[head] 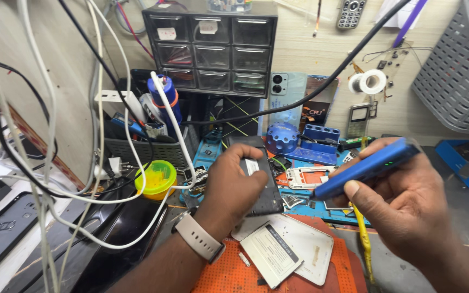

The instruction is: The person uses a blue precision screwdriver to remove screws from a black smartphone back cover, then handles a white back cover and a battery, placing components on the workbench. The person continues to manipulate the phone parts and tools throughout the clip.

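My left hand (pixel 234 182), with a pale watch strap on its wrist, grips a dark open phone (pixel 264 187) from the left and holds it tilted over the bench. My right hand (pixel 403 201) holds a blue pen-shaped tool (pixel 367 168) slantwise, its lower end pointing towards the phone. A white phone back cover (pixel 299 247) and a flat grey battery (pixel 271 255) lie on the orange mat (pixel 218 276) just below the phone. A white phone frame (pixel 308 176) rests on the blue mat between my hands.
A black cabinet of small drawers (pixel 210 49) stands at the back. White and black cables (pixel 99 135) hang across the left. A yellow-green cup (pixel 156 179), a grey basket (pixel 454 76) at right, a solder reel (pixel 372 81) and a yellow cable (pixel 363 241) surround the work spot.
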